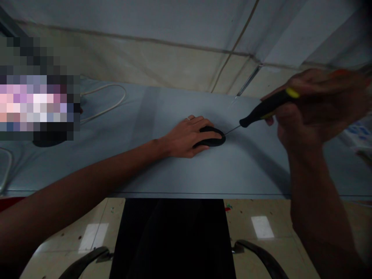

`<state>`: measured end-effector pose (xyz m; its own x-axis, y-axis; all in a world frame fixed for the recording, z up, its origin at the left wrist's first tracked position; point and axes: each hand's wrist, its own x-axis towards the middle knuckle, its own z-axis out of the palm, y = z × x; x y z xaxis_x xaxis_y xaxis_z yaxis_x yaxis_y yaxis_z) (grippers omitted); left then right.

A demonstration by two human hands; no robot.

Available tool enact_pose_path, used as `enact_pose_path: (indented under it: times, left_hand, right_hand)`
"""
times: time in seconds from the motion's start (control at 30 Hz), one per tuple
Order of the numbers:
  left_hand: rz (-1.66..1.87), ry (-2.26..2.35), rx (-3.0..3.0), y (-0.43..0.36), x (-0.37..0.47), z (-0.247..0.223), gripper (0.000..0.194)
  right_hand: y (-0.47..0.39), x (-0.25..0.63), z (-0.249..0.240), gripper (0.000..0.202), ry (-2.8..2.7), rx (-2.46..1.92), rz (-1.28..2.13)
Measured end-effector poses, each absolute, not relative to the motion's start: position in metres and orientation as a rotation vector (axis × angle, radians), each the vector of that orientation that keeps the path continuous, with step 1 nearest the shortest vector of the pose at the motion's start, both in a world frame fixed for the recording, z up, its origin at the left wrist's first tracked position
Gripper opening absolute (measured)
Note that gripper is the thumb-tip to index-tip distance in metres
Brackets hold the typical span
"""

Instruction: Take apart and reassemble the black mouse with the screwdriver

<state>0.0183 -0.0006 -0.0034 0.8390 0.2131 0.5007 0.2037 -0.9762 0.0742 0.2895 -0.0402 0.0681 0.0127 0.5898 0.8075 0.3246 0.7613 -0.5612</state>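
Observation:
A black computer mouse [213,140] lies on the grey-blue table [180,174]. My left hand [190,137] is wrapped over it, with fingers along its top and sides. The screwdriver [263,109], black with a yellow band, is in my right hand [308,104]; its thin shaft slants down to the left and its tip meets the right end of the mouse. Motion blurs the fingers of my right hand, but the handle lies between thumb and fingers.
White cables [123,97] curl on the table's left side, beside a pixelated area. A tiled wall [162,58] runs along the back edge. Blue-and-white packaging [359,133] is at far right. Chair armrests [258,254] show below the front edge.

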Motion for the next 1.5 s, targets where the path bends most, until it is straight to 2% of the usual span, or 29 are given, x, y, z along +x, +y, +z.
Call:
enact_pose_path:
  times: [0.13, 0.23, 0.37, 0.5, 0.7, 0.9, 1.0, 1.1, 1.13, 1.3, 1.5]
  left_hand:
    - [0.821, 0.324, 2.999, -0.002, 0.018, -0.003, 0.044]
    - [0.796, 0.337, 3.034, -0.003, 0.017, -0.003, 0.046]
    - [0.774, 0.322, 3.077, -0.004, 0.017, -0.004, 0.046]
    - [0.754, 0.352, 3.092, -0.005, 0.016, -0.004, 0.047]
    - [0.752, 0.369, 3.071, -0.007, 0.015, -0.003, 0.048]
    - [0.858, 0.333, 3.085, -0.008, 0.014, 0.001, 0.045]
    - [0.958, 0.361, 3.148, -0.01, 0.014, 0.002, 0.043]
    - [1.108, 0.319, 3.2, -0.012, 0.014, 0.004, 0.043]
    - [1.18, 0.279, 3.215, -0.014, 0.015, 0.006, 0.043]
    - [1.437, 0.04, 3.363, -0.023, 0.016, 0.015, 0.04]
    - [1.586, -0.157, 3.409, -0.026, 0.018, 0.024, 0.031]
  right_hand:
    - [-0.039, 0.266, 0.069, 0.055, -1.657, -0.679, 0.316]
    - [-0.033, 0.261, 0.068, 0.046, -1.499, -0.734, 0.473]
    - [-0.021, 0.281, 0.066, 0.041, -1.344, -1.051, 0.72]
    - [-0.014, 0.301, 0.064, 0.024, -1.284, -1.293, 0.805]
    - [-0.016, 0.295, 0.056, 0.037, -1.507, -1.553, 0.959]
    - [-0.011, 0.298, 0.043, 0.051, -1.935, -1.736, 0.846]
    - [-0.01, 0.301, 0.041, 0.047, -2.117, -1.673, 0.645]
    - [-0.017, 0.293, 0.046, 0.044, -2.003, -1.533, 0.398]
    - [-0.02, 0.287, 0.049, 0.045, -1.937, -1.477, 0.426]
    - [-0.04, 0.263, 0.063, 0.039, -2.038, -1.192, 1.021]
    - [-0.044, 0.258, 0.059, 0.035, -2.041, -1.087, 1.26]
